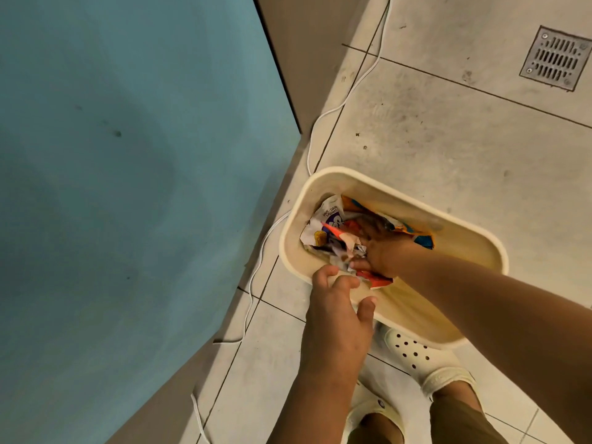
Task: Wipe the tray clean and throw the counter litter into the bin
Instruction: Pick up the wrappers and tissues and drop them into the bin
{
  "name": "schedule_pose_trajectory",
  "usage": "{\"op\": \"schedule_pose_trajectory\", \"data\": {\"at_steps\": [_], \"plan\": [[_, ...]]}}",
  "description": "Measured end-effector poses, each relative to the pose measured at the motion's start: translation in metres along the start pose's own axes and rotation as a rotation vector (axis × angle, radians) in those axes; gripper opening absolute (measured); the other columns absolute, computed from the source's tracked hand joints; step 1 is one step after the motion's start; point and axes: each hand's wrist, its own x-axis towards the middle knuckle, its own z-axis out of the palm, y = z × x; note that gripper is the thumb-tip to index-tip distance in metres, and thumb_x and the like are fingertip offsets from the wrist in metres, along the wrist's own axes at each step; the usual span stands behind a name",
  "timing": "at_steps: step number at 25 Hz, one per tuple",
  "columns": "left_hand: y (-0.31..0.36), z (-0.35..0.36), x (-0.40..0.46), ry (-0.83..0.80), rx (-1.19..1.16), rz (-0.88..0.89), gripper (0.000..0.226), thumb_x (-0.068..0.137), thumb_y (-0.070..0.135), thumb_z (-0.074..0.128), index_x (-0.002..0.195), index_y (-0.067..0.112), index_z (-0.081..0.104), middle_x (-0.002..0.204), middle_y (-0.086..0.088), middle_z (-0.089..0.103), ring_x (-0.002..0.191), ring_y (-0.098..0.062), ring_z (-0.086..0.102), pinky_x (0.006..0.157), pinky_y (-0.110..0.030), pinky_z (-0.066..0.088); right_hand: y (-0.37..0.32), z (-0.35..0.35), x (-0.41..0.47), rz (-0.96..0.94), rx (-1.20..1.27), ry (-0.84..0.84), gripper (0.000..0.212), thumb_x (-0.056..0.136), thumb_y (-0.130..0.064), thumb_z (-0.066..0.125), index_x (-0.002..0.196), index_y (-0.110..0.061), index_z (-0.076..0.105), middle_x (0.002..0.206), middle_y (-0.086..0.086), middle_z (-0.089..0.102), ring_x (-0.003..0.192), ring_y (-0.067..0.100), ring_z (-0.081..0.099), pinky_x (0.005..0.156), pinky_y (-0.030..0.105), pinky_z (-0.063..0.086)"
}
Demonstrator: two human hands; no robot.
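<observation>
A cream plastic bin (474, 238) stands on the tiled floor, seen from above. Crumpled wrappers and paper litter (330, 229) fill its far left part. My right hand (384, 248) reaches down inside the bin, fingers spread and pressing on the litter. My left hand (336, 312) hovers at the bin's near rim, its fingers loosely bent over a scrap of paper at the edge; whether it pinches the scrap is unclear. The tray is out of view.
A teal counter top (128, 187) fills the left side. A white cable (339, 104) runs along the floor beside the cabinet base. A metal floor drain (554, 57) lies at the top right. My feet in cream clogs (426, 360) stand just below the bin.
</observation>
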Motion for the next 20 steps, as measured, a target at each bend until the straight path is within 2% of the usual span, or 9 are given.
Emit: {"op": "schedule_pose_trajectory", "data": {"at_steps": [2,5,7,9,12,14,15,17,20], "plan": [[-0.002,-0.001,0.002,-0.001,-0.011,0.013,0.035,0.091,0.037,0.053,0.124,0.025,0.052,0.142,0.013,0.028,0.126,-0.007,0.039,0.096,-0.016,0.037,0.006,-0.005,0.002,0.039,0.152,0.034,0.068,0.095,-0.054,0.027,0.148,-0.026,-0.004,0.157,-0.001,-0.011,0.144,0.03,0.005,0.11,0.053,0.027],[-0.002,-0.002,0.001,-0.011,-0.009,0.019,0.035,0.091,0.04,0.053,0.123,0.026,0.052,0.136,0.012,0.033,0.119,-0.007,0.045,0.093,-0.018,0.039,-0.005,-0.007,-0.015,0.103,0.215,0.267,0.051,0.097,-0.032,0.037,0.144,-0.022,0.022,0.147,0.004,0.019,0.132,0.031,0.031,0.102,0.046,0.037],[0.0,-0.004,-0.002,-0.04,0.034,0.042,0.037,0.09,0.044,0.051,0.124,0.027,0.051,0.135,0.012,0.034,0.115,-0.006,0.047,0.087,-0.016,0.039,-0.01,-0.002,-0.023,0.116,0.1,0.405,0.047,0.097,-0.025,0.035,0.142,-0.017,0.028,0.142,0.004,0.025,0.127,0.029,0.03,0.102,0.04,0.031],[0.002,-0.005,-0.001,-0.064,0.049,0.068,0.039,0.089,0.046,0.052,0.125,0.029,0.05,0.135,0.013,0.034,0.113,-0.006,0.049,0.082,-0.015,0.038,-0.005,0.001,-0.018,0.103,0.001,0.442,0.045,0.097,-0.019,0.032,0.141,-0.011,0.032,0.143,0.005,0.031,0.127,0.03,0.029,0.104,0.037,0.027],[0.002,-0.005,0.008,-0.084,0.04,0.068,0.04,0.088,0.047,0.053,0.125,0.031,0.049,0.136,0.015,0.031,0.115,-0.005,0.047,0.082,-0.015,0.038,0.001,0.003,0.006,0.089,-0.061,0.432,0.042,0.097,-0.017,0.031,0.137,-0.008,0.041,0.145,0.009,0.034,0.134,0.032,0.023,0.11,0.036,0.02],[0.002,-0.002,0.01,-0.086,0.045,0.058,0.038,0.089,0.046,0.052,0.124,0.033,0.05,0.135,0.017,0.03,0.115,-0.003,0.046,0.084,-0.015,0.038,-0.005,0.003,0.02,0.11,-0.046,0.394,0.044,0.098,-0.019,0.03,0.141,-0.008,0.034,0.149,0.012,0.029,0.138,0.032,0.02,0.113,0.035,0.017],[0.002,-0.001,0.011,-0.083,0.047,0.06,0.036,0.089,0.047,0.051,0.122,0.032,0.052,0.134,0.017,0.03,0.114,-0.002,0.046,0.084,-0.015,0.038,-0.005,-0.001,0.025,0.147,0.031,0.358,0.044,0.099,-0.018,0.029,0.141,-0.008,0.032,0.148,0.012,0.03,0.137,0.03,0.024,0.112,0.035,0.02],[0.001,0.001,0.011,-0.071,0.048,0.075,0.033,0.09,0.047,0.049,0.118,0.03,0.055,0.132,0.017,0.032,0.112,-0.002,0.046,0.081,-0.013,0.036,-0.003,-0.01,0.03,0.233,0.181,0.292,0.039,0.097,-0.014,0.031,0.134,-0.008,0.041,0.139,0.013,0.045,0.128,0.029,0.042,0.105,0.037,0.033],[-0.004,-0.002,0.011,-0.08,0.049,0.067,0.029,0.09,0.042,0.052,0.113,0.025,0.059,0.129,0.014,0.036,0.108,0.0,0.045,0.079,-0.012,0.035,-0.008,-0.01,0.022,0.203,0.331,0.218,0.036,0.097,-0.023,0.033,0.125,-0.01,0.05,0.125,0.013,0.057,0.115,0.03,0.054,0.095,0.037,0.042]]}}
